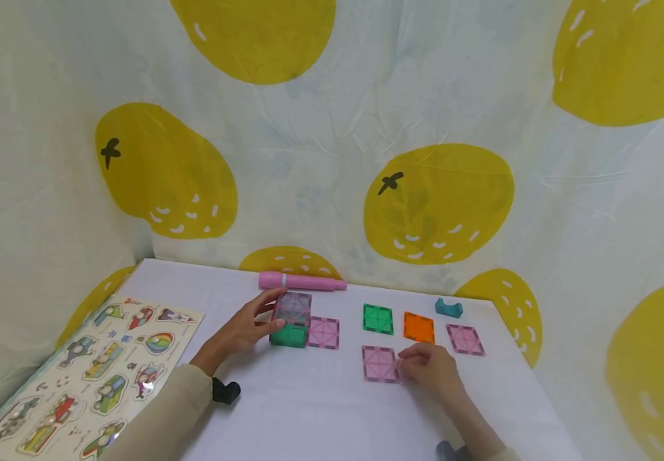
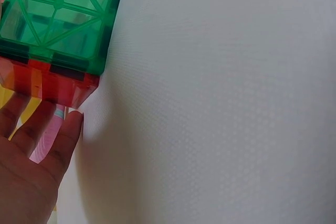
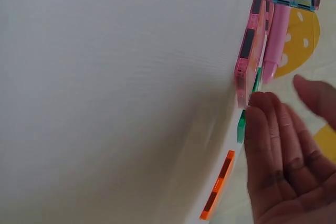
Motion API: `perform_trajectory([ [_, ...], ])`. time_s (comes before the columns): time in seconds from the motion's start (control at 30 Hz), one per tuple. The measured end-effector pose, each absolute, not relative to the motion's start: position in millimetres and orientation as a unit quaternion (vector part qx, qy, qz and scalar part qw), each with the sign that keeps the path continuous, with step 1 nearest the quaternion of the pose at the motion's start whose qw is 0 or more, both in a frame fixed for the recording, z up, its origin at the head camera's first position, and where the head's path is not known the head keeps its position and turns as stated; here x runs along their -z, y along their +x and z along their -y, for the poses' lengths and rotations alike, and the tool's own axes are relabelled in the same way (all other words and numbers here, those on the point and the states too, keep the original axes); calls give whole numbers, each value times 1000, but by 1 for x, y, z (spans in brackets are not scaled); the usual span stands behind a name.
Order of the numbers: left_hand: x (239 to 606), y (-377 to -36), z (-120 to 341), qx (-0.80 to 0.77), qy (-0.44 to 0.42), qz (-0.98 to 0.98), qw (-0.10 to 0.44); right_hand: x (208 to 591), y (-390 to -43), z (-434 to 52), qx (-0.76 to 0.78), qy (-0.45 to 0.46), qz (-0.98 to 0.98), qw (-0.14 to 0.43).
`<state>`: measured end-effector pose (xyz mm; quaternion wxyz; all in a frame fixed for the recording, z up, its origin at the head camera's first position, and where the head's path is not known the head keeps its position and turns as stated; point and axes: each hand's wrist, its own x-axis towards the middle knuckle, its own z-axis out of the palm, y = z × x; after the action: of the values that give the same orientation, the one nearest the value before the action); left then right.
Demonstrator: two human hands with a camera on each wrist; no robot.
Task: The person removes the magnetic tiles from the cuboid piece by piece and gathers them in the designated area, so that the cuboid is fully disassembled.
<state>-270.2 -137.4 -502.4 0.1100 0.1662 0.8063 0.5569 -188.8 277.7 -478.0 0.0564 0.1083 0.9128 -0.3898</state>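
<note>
A box of see-through magnetic tiles point(image 1: 293, 308) stands left of centre, with a green front tile point(image 2: 60, 3) and a red side tile point(image 2: 47, 82). At its left side my left hand point(image 1: 246, 330) touches it, thumb by the green face and index finger near the rear corner. In the left wrist view its other fingers lie nearly straight at the red side. My right hand point(image 1: 431, 370) has its fingertips at the right edge of a pink square tile point(image 1: 380, 364) lying on the table. In the right wrist view its fingers point(image 3: 257, 124) are extended and the thumb stands apart.
Another pink tile point(image 1: 324, 333) lies right beside the box. To the right are a green tile point(image 1: 378, 319), an orange tile point(image 1: 419, 327), a pink tile point(image 1: 465, 339) and a teal curved piece point(image 1: 449, 308). A pink pen-shaped object point(image 1: 303, 282) lies behind; a picture puzzle board point(image 1: 89, 365) at left.
</note>
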Motion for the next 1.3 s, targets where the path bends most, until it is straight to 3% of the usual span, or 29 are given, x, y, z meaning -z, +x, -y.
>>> perform_trajectory([
  [0.2, 502, -270, 138, -557, 164, -807, 110, 476, -200, -255, 426, 23, -904, 30],
  [0.57, 505, -272, 136, -561, 171, -803, 107, 473, -230, -212, 413, -71, -907, 48],
  [1.13, 505, -270, 136, -559, 162, -806, 107, 480, -264, -176, 339, -131, -923, 122],
  [1.3, 506, -270, 135, -563, 163, -803, 108, 482, -270, -168, 309, -160, -930, 119],
])
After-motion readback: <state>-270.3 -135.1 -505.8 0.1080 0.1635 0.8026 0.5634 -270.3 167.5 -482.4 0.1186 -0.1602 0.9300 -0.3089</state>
